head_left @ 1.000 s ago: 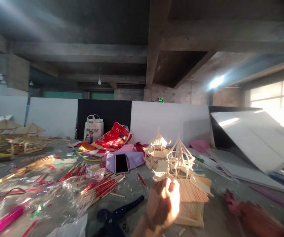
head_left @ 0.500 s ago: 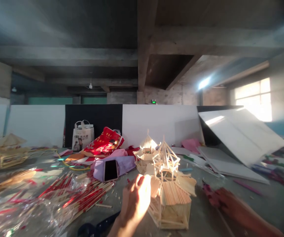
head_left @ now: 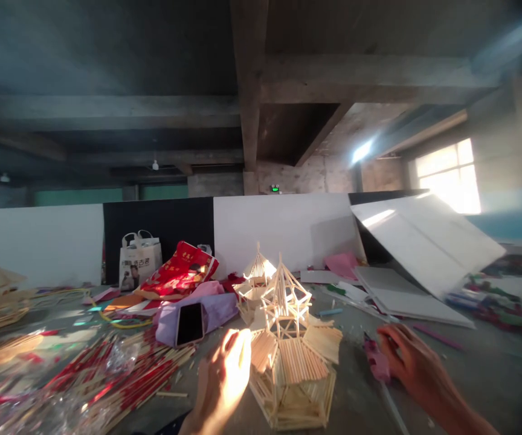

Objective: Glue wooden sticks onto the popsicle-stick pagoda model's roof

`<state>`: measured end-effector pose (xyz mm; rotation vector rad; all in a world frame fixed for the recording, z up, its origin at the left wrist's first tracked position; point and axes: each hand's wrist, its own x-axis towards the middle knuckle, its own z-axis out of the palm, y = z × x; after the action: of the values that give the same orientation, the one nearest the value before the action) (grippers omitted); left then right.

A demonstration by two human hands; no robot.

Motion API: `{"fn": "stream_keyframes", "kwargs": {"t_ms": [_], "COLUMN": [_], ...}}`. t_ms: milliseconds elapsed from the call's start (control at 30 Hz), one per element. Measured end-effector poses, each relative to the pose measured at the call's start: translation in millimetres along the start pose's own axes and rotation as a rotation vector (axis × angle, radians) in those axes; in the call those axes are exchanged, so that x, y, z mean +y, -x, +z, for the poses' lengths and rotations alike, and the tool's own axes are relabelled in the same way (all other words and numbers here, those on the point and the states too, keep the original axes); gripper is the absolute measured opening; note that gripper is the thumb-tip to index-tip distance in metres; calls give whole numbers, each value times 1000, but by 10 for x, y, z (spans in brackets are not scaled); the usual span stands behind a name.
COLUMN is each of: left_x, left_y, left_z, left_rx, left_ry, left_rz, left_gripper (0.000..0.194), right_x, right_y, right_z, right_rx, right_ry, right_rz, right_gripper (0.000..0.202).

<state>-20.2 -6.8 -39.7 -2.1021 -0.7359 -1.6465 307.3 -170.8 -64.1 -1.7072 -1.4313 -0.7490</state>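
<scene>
A pavilion model of pale wooden sticks [head_left: 301,362] stands in front of me, with slatted roof panels and a pointed top. Close against its left side is my left hand [head_left: 225,371], fingers curled together and brightly sunlit. What they hold, if anything, is hidden. To the right of the model, my right hand [head_left: 408,356] has bent fingers at the handle of a pink glue gun [head_left: 376,360]. The gun's nozzle points away from me, and a pale glue stick [head_left: 393,408] trails from its back. A second stick tower [head_left: 254,284] rises behind the model.
Red-and-pale sticks [head_left: 138,374] and clear plastic wrap cover the left side. A phone [head_left: 190,323] leans on purple cloth [head_left: 220,308], near a red bag [head_left: 182,272] and a white carrier bag [head_left: 139,263]. White boards [head_left: 410,296] lie at back right; one tilted board [head_left: 428,241] leans there.
The view has swung slightly right, so everything sits further left. My left hand has drawn a little leftward from the model. My right hand, blurred before, shows clearly at the glue gun.
</scene>
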Motion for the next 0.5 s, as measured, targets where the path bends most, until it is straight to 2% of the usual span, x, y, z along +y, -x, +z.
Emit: {"fn": "stream_keyframes", "kwargs": {"t_ms": [33,133,233,333,500], "left_x": [-8,-32,-42,-30,1], "left_y": [0,-19,-49,-81,-119], "left_z": [-5,-48,-94,-125,-166], "left_rx": [-15,-43,-60,-115,-91], "left_ry": [16,18,-72,-72,46], "left_rz": [13,88,154,124,72], "left_gripper": [21,21,22,21,16], "right_x": [-219,-945,-1479,-1674,-1651], "right_y": [-47,-203,-390,-552,-672], "right_z": [-67,-229,-254,-130,132], "right_rx": [40,7,-57,-55,-19], "right_ry": [-64,-250,-184,-89,45], "right_rz": [-42,-199,-292,-283,-285], "right_gripper": [15,13,13,17,15]}}
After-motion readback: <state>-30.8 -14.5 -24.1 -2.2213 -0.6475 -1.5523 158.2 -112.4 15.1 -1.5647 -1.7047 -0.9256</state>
